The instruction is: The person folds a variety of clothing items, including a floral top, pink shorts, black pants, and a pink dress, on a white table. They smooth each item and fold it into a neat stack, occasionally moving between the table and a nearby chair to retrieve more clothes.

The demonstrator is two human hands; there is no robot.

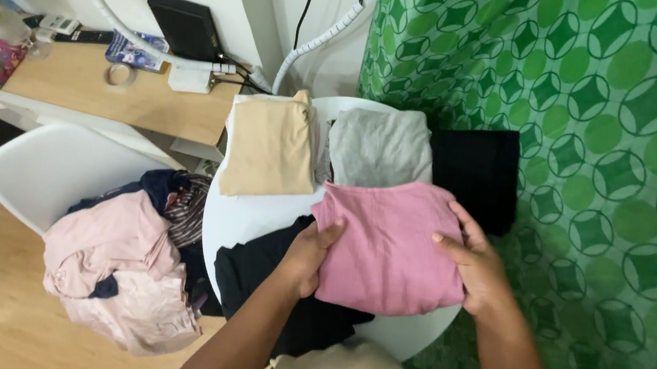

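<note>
Both hands are on a folded pink garment (387,245) that lies on the near half of a round white bench (259,214). The left hand (310,255) grips the garment's left edge, thumb on top and fingers (309,281) curled under the fold, pinching the cloth. The right hand (474,263) grips the right edge, thumb lying across the top; its other fingers are tucked beneath the fabric, so their spread cannot be told. Under the pink garment's left side lies a black garment (268,277), touching it and reaching to the near rim of the bench. Along the far side of the bench sit three folded pieces in a row: a beige garment (269,146) at left, a grey garment (378,147) in the middle, and a second black folded garment (476,175) at right, partly over the green patterned bedspread (620,160) beside the bench. Left of the bench, a white chair (42,168) carries a loose heap of clothes (126,260), pale pink on top, dark pieces beneath
</note>
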